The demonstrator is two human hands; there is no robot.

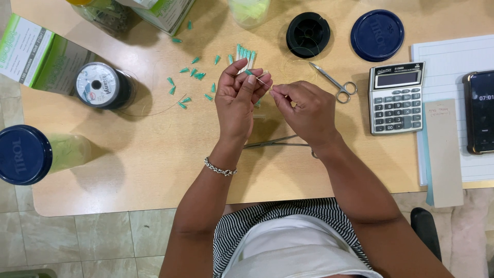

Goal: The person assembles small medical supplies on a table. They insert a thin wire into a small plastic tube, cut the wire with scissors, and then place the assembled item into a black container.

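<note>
A small green-tipped needle (250,73) is pinched between the thumb and fingertips of the left hand (237,99), which is raised over the middle of the wooden table (154,159). The right hand (307,110) is held just beside it, its thumb and forefinger pressed together on what seems to be a fine thread, too thin to be made out clearly. A beaded bracelet (220,169) is worn on the left wrist.

More green caps (190,72) are scattered on the table beyond the left hand, and a small bunch of them (245,54) is laid together just behind the fingers. A pair of small scissors (337,84) is seen near the right hand, and long metal forceps (275,142) are lying under the wrists. A spool of clear line (102,86) is set at the left, a black spool (307,34) and a blue lid (377,35) at the far edge. A calculator (397,97), a lined pad (453,62) and a phone (479,111) are placed at the right. A blue-lidded jar (31,153) is laid on its side at the left edge
</note>
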